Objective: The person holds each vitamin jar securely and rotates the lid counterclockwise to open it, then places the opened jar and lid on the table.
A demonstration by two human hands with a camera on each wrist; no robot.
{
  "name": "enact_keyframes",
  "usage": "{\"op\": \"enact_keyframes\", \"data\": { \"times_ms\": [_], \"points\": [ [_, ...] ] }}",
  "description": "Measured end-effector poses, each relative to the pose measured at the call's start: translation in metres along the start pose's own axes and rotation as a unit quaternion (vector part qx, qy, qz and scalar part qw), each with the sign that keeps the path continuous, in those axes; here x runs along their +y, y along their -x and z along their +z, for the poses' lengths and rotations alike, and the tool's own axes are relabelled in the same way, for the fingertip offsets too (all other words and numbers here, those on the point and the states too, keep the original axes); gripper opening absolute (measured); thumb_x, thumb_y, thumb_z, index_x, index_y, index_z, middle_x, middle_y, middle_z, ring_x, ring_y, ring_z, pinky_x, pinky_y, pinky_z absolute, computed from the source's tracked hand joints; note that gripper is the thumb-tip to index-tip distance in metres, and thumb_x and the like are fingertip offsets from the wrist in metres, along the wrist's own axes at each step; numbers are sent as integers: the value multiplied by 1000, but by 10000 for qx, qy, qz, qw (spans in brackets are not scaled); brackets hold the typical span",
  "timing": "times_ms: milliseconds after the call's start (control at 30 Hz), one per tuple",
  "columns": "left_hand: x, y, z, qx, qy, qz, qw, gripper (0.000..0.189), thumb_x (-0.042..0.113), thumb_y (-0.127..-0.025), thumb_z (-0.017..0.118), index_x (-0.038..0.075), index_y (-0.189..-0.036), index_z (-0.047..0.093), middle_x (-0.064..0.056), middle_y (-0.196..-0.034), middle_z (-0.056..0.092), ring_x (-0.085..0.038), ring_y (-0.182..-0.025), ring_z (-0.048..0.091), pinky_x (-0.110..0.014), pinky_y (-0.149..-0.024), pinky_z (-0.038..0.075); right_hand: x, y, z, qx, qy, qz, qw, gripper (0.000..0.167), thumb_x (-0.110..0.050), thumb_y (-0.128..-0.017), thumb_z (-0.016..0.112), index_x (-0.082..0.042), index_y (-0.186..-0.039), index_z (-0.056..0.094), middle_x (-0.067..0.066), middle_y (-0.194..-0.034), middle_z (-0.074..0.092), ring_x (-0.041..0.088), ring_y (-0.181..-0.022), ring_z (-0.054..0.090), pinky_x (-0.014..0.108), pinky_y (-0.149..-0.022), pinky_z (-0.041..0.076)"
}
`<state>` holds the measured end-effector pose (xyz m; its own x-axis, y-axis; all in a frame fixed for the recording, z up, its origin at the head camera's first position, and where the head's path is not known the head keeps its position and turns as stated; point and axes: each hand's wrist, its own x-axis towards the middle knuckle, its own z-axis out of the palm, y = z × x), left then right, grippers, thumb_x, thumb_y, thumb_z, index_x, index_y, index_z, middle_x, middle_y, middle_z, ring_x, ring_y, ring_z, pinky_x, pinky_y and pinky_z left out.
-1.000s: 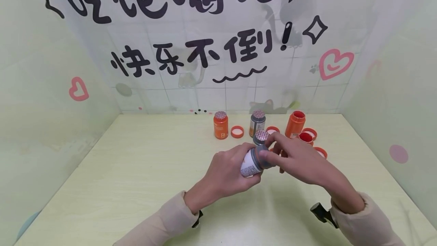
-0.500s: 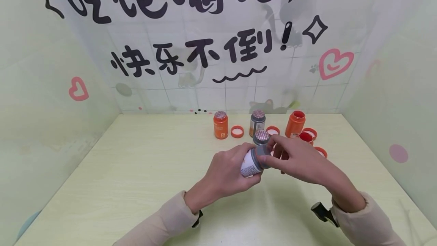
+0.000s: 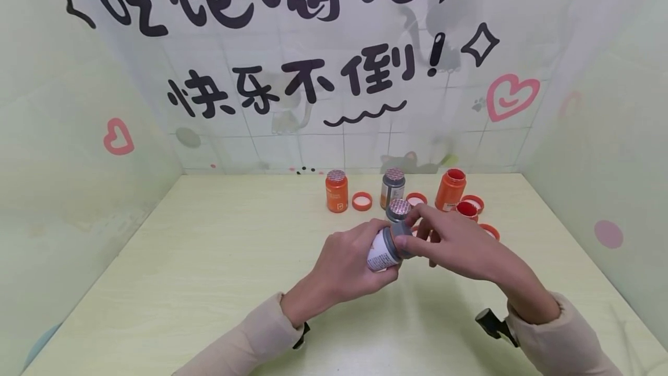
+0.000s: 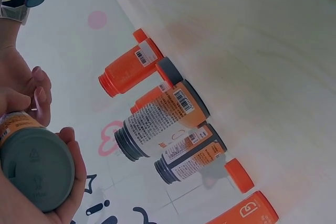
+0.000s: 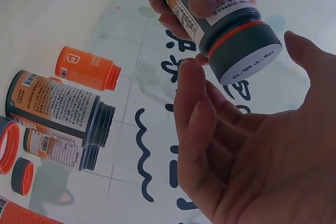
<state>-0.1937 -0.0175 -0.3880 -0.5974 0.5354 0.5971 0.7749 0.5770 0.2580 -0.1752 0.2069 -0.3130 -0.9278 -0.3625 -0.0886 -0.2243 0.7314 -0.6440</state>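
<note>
My left hand grips a grey-and-white supplement bottle, tilted above the table with its capped end to the right. The fingers of my right hand curl round its grey cap, thumb on the near side; an orange ring shows at the cap's lower edge. In the left wrist view the bottle's grey base faces the camera. Just behind the hands stands an uncapped grey bottle with a foil seal, partly hidden by the right hand.
At the back stand a foil-sealed orange bottle and another grey one. Farther right, an orange bottle has an unsealed mouth, with a second one partly hidden. Several loose caps, one an orange cap, lie beside them.
My right thumb and fingers have shifted slightly around the cap. My left hand and the bottle have stayed in place.
</note>
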Motion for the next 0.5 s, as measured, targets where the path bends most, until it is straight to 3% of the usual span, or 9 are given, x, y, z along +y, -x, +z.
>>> {"op": "enact_keyframes", "data": {
  "times_ms": [200, 500],
  "points": [
    [1, 0, 0, 18, 28, 6, 10000, 57, 35, -77, 84, 15, -124, 59, 6, -90, 70, -2, -68, 59, -13, -55, 43, 0, 1, 1, 71, 176, 11, 9998, 41, -58, -95, 64, -17, -94, 62, -1, -78, 65, 17, -66, 64, 33, -61, 56],
    [2, 0, -1, -27, 180, -59, 9998, 55, 33, -77, 84, 14, -122, 60, 6, -88, 70, -2, -68, 59, -12, -56, 43, -2, 4, 0, 22, 251, -249, 9994, 38, -49, -92, 70, -21, -115, 59, -3, -85, 67, 15, -67, 65, 33, -59, 55]
  ]
}}
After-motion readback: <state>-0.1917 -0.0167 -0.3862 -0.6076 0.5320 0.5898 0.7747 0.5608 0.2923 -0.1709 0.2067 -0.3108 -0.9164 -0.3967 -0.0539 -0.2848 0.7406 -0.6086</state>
